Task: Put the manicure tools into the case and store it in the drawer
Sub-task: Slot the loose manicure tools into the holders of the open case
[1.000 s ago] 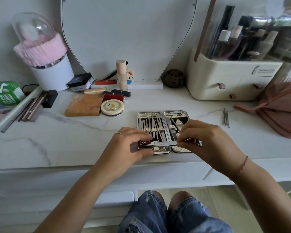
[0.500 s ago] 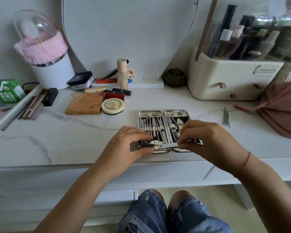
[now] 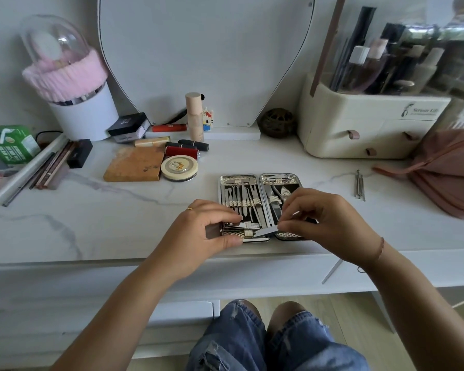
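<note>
While the open manicure case (image 3: 239,178) lies flat near the front edge of my marble-topped dressing table (image 3: 118,223), I hold both hands over its near end. My left hand (image 3: 206,232) grips the case's near left corner, with the thumb against the front rim and the curled fingers on top, over the lower band. My right hand (image 3: 324,226) pinches a flat metal tool (image 3: 265,232) between thumb and fingertips. The tool lies crosswise over the case, its free end pointing left into the left half, just beside my left fingertips. Whether that end has slipped under the band I cannot tell.

Both halves of the case hold rows of steel implements lying lengthwise under woven bands. A few thin loose tools (image 3: 359,187) lie together on the table, well to the right of the case and near a pink bag (image 3: 445,178). Behind the bag stands a cream organizer (image 3: 359,129) with small drawers below and bottles above. To the left of the case, a round compact (image 3: 179,167) sits just beside an orange-brown palette (image 3: 134,164), with a red tube (image 3: 181,151) behind them. A curved mirror (image 3: 206,49) rises at the back. My knees, in torn blue jeans (image 3: 252,344), show below the table's edge.
</note>
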### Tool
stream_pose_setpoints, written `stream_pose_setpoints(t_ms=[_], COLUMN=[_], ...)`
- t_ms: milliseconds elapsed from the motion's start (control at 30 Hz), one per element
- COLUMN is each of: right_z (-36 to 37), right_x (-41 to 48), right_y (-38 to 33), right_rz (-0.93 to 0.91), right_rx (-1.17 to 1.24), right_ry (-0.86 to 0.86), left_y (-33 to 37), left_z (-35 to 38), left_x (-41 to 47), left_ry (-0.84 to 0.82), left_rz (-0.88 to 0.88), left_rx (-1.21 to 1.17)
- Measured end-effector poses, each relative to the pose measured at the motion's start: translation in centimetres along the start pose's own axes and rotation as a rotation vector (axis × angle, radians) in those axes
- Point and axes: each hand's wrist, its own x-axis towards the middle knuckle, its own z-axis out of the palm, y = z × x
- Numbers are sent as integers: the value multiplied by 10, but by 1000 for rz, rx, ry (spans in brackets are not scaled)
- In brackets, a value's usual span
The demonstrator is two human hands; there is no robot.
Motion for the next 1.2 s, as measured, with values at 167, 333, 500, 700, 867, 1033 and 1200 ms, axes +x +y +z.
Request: stream_pose_setpoints(t_ms=[167,333,500,700,867,1033,1200], right_z=[13,26,30,29,27,25,17], right_x=[-3,-13,-18,-15,-12,-5,5], right_y=[-1,-3,-1,0,0,3,7], right_rz=[41,-43,-80,-96,-67,1,35], right_rx=[26,-170,-196,-158,14,152,182], right_ry=[170,316,363,324,185,119,-3], left_y=[0,1,0,-2,-2,-3,-4], left_z=[0,1,0,1,1,1,1], left_x=[0,0,0,1,1,2,1], left_ry=[3,7,5,9,13,13,11], left_rz=[-6,-19,-15,-13,-12,-4,-1], left_rx=[2,-7,1,5,6,31,32])
